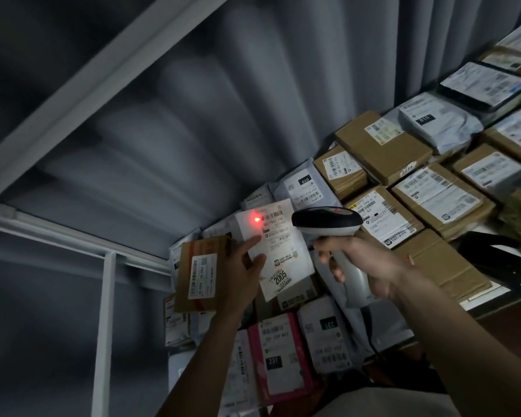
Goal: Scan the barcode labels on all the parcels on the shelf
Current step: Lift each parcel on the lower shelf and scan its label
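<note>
My left hand [243, 267] holds up a flat parcel with a large white label [278, 251], thumb on the label's left edge. A red scanner dot [257, 219] glows at the label's top left, beside its barcode. My right hand [363, 263] grips the handle of a black and white barcode scanner [328, 221], whose head points left at the label. A brown box with a white label [200, 273] stands just left of my left hand. Many labelled parcels lie on the shelf [481, 302], among them a brown box [384, 218] right behind the scanner.
White shelf frame bars [106, 311] run at the left and overhead. A grey curtain [253, 100] hangs behind the shelf. A lower level holds a pink parcel [280, 356] and white bags [325, 338]. A black strap [491, 260] lies on the shelf's front edge.
</note>
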